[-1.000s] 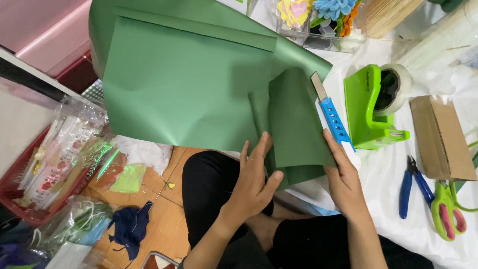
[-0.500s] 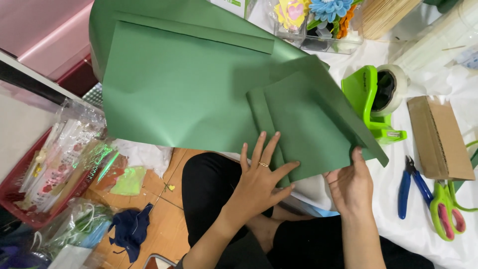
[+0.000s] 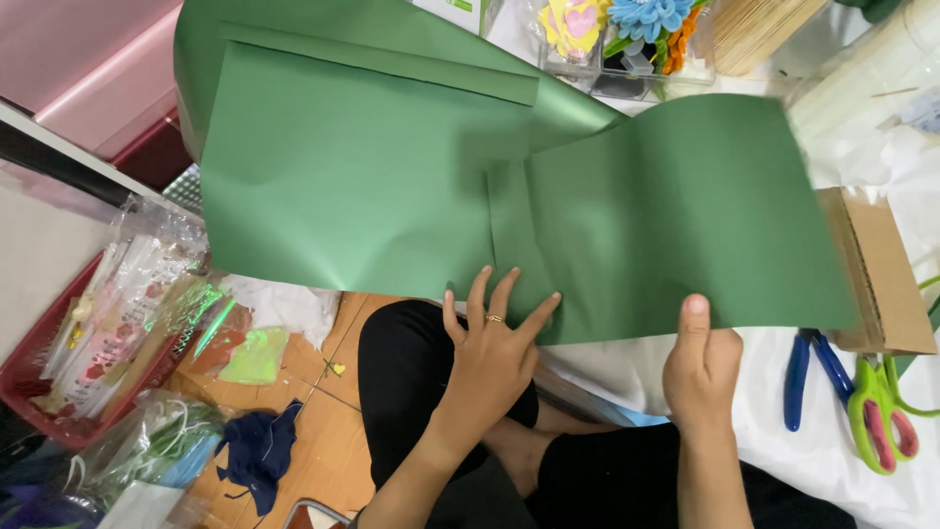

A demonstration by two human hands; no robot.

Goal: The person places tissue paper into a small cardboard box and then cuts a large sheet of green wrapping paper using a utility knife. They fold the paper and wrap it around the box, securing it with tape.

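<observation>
Head view is showing the right hand (image 3: 703, 367) pinching the green paper (image 3: 372, 186), now unfolding its flap rightward over the tape dispenser, while the left hand (image 3: 493, 343) is pressing flat, fingers spread.

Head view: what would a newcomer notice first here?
The big green paper sheet fills the middle, with a flap spread out to the right. The left hand presses flat on its lower edge while the right hand pinches that edge, thumb on top. At the right, blue pliers and green scissors lie on the white table cover, beside a cardboard box.
</observation>
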